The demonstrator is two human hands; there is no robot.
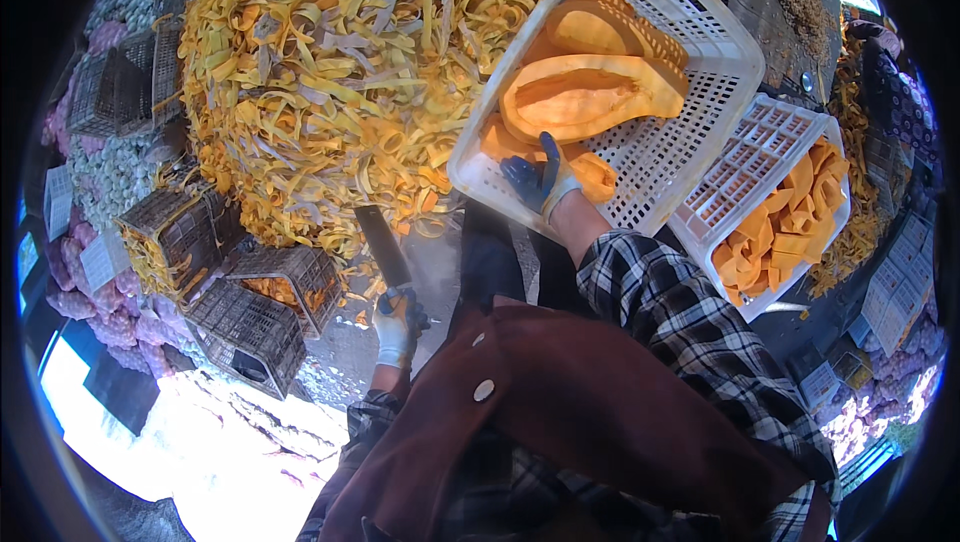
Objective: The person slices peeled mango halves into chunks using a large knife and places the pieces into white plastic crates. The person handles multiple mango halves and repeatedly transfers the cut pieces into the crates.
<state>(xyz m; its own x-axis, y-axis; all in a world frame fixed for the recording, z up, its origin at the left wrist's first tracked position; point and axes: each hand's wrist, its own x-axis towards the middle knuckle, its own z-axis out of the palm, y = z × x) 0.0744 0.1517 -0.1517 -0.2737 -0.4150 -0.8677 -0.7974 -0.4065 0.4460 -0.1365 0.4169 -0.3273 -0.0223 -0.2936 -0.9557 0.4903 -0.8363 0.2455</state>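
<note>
My left hand (399, 326), in a white glove with dark blue coating, grips the handle of a broad-bladed knife (382, 245). Its blade points away from me over the floor, near the peel heap. My right hand (538, 176), gloved alike, is inside a white plastic crate (724, 54), thumb and fingers spread and nothing held. The thumb tip is at the lower edge of a peeled, hollowed pumpkin half (592, 95); whether it touches cannot be told. More peeled pumpkin (596, 20) lies behind that half, and a smaller piece (596, 176) sits beside my right wrist.
A large heap of pumpkin peelings (337, 91) spreads ahead and left. At right, a second white crate (750, 140) holds cut pumpkin chunks (787, 227). Dark crates (251, 332) stand at left near bagged produce (105, 309). Another person (904, 106) is at far right.
</note>
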